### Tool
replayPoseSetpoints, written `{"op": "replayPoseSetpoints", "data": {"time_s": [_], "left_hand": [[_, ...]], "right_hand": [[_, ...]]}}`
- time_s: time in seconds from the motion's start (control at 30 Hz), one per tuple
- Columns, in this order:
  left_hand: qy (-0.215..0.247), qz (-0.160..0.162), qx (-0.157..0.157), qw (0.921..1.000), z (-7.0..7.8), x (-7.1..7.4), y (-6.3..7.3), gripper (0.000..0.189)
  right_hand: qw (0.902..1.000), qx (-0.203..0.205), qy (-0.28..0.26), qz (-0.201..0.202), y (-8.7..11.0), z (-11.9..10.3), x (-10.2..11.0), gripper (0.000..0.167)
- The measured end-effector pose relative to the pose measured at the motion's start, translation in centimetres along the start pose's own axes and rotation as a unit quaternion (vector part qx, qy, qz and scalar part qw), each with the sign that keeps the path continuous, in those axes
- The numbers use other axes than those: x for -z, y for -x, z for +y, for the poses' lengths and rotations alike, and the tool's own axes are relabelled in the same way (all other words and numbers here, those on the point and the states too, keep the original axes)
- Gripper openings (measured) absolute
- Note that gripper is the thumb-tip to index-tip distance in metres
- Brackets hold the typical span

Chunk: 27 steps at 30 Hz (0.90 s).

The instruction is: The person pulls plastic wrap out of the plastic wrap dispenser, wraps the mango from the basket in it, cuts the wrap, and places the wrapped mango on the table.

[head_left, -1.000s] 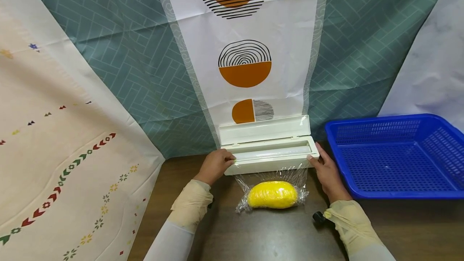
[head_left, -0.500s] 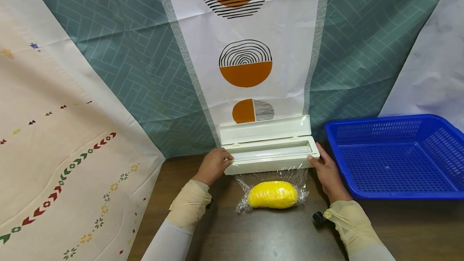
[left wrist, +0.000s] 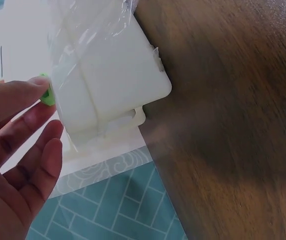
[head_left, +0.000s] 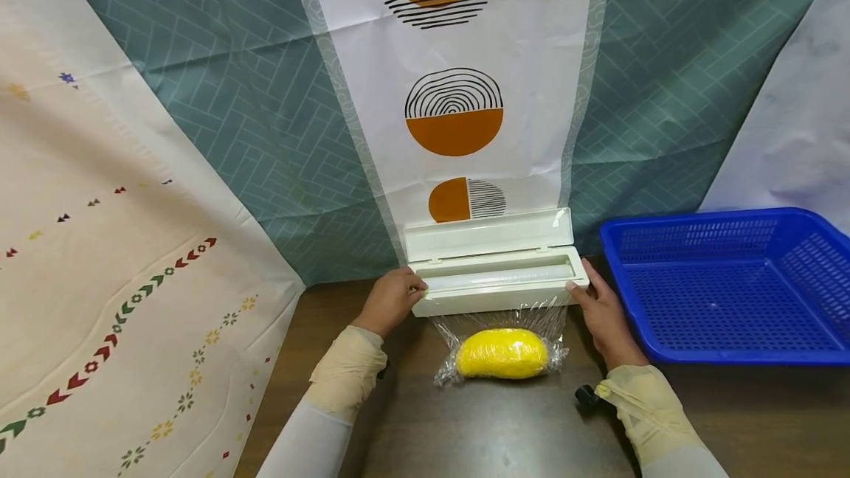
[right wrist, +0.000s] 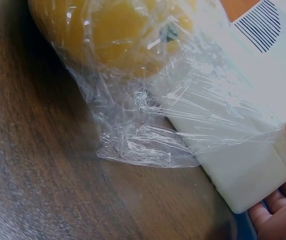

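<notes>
A white cling film dispenser [head_left: 494,301] lies across the table with its lid [head_left: 488,234] up and a film roll [head_left: 501,276] inside. At its left end, my left hand [head_left: 390,301] pinches a small green slider [left wrist: 48,96] between thumb and index finger, other fingers loosely bent. My right hand [head_left: 606,319] grips the dispenser's right end, thumb on the front edge, fingers behind. In front lies a yellow, oblong fruit-like item [head_left: 502,354] wrapped in cling film [right wrist: 147,145]. Film still runs from it up to the dispenser. The right wrist view shows a green spot on the yellow skin.
A blue plastic basket [head_left: 823,356] stands to the right, close to my right hand. Behind the dispenser hangs a patterned cloth [head_left: 319,168]; a cream cloth [head_left: 153,316] borders the left side. The brown wooden table [head_left: 451,434] extends toward me.
My left hand shifts very slightly left at the dispenser's end, still pinching. The whole head view drifts a little. The right hand, dispenser and yellow item keep their places.
</notes>
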<state>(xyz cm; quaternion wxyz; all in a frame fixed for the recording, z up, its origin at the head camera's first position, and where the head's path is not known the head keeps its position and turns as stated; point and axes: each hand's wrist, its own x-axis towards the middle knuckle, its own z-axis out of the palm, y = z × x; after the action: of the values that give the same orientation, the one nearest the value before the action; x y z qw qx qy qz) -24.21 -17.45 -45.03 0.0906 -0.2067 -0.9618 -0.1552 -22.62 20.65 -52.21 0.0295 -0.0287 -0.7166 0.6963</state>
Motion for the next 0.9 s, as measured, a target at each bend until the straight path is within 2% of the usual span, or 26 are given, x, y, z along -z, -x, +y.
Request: {"op": "replayPoseSetpoints", "data": {"time_s": [0.3, 0.6, 0.9], "left_hand": [[-0.012, -0.001, 0.000, 0.9999, -0.2, 0.1, 0.1, 0.011], [-0.008, -0.017, 0.003, 0.9998, -0.5, 0.6, 0.3, 0.012], [0.006, -0.001, 0.017, 0.9998, -1.6, 0.7, 0.8, 0.012]], "right_hand": [[1.0000, -0.005, 0.000, 0.000, -0.1, 0.2, 0.0, 0.070], [1.0000, 0.000, 0.002, 0.001, 0.0, 0.2, -0.2, 0.070], [0.9999, -0.002, 0.009, 0.005, -0.3, 0.3, 0.0, 0.070]]}}
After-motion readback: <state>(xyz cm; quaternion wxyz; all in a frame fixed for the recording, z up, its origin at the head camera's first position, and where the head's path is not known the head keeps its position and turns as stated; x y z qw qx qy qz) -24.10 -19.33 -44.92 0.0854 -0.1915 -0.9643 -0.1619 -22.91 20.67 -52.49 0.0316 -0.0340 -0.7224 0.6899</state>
